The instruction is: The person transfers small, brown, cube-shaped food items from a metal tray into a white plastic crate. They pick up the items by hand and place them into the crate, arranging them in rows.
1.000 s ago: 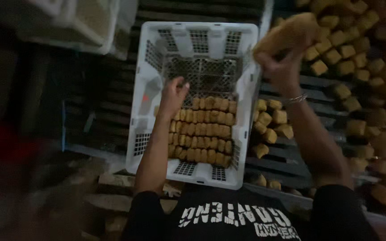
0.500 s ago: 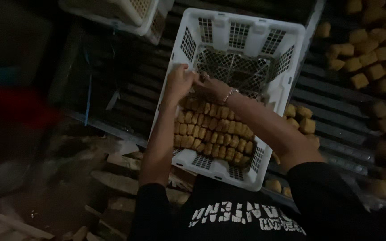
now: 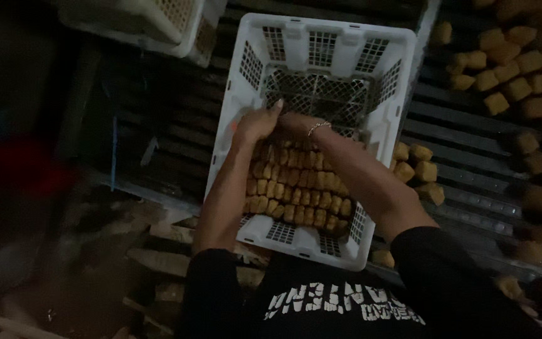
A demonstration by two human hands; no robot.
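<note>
A white plastic crate (image 3: 321, 28) stands in front of me on a dark slatted rack. Its near half is packed with neat rows of golden-brown cubes (image 3: 302, 194); the far half shows bare mesh floor. My left hand (image 3: 253, 123) rests, fingers stretched, on the far end of the rows. My right hand (image 3: 291, 121), with a thin bracelet at the wrist, lies close beside it and is partly covered by it. Whether the right hand holds cubes is hidden.
Many loose cubes (image 3: 503, 81) lie on the slatted rack (image 3: 472, 132) to the right, a few (image 3: 418, 163) right beside the crate. A second white crate (image 3: 158, 25) sits at top left. Rough wooden pieces (image 3: 158, 257) lie below left.
My right hand, raised over the right rack with a stack of cubes a second ago, has come down into the crate beside my left hand. The view shifted slightly left.
</note>
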